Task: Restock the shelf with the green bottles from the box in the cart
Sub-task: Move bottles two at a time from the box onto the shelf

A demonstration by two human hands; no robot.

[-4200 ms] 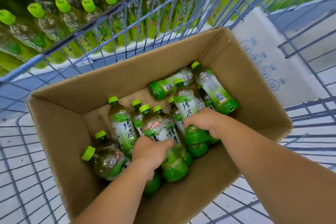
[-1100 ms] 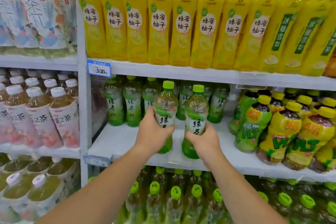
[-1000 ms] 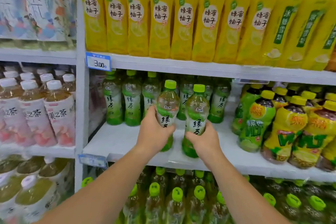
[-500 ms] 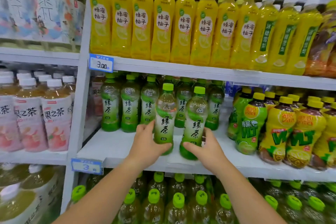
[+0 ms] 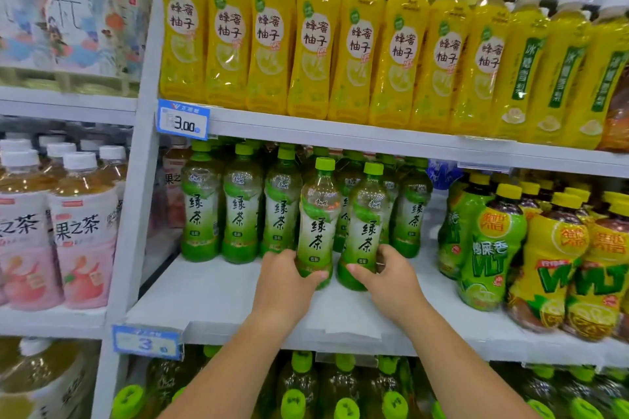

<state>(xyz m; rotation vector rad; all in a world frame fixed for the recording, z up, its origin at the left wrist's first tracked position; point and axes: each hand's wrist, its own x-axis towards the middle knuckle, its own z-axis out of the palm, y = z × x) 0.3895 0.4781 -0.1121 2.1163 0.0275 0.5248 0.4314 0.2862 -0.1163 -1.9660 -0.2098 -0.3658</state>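
Facing a white middle shelf [image 5: 221, 299] at centre view, under a tier of yellow honey-pomelo bottles [image 5: 272, 34] at twelve o'clock, beside pink-labelled fruit tea bottles [image 5: 81, 235] at nine and yellow-and-green VLT bottles [image 5: 490, 248] at three. Stocked along its rear with a row of green tea bottles [image 5: 241, 211].

Reaching in from six o'clock with both forearms bare. Holding the left green tea bottle [image 5: 318, 214] and the right green tea bottle [image 5: 366, 221] upright, side by side and nearly touching, just in front of the rear row, bases down at the shelf surface. Cannot tell whether their full weight rests there.

Gripping the left one low near its base with the left hand [image 5: 284, 279], thumb across the front, fingers curled round at nine o'clock. Gripping the right one likewise with the right hand [image 5: 391, 279], thumb on the front, fingers wrapped round at three o'clock.

Against a second ago: brought down from above the shelf to its surface and nearer the rear row, with both grips slid from mid-label to the base. About four seconds ago: both hands down in the cardboard box in the cart.
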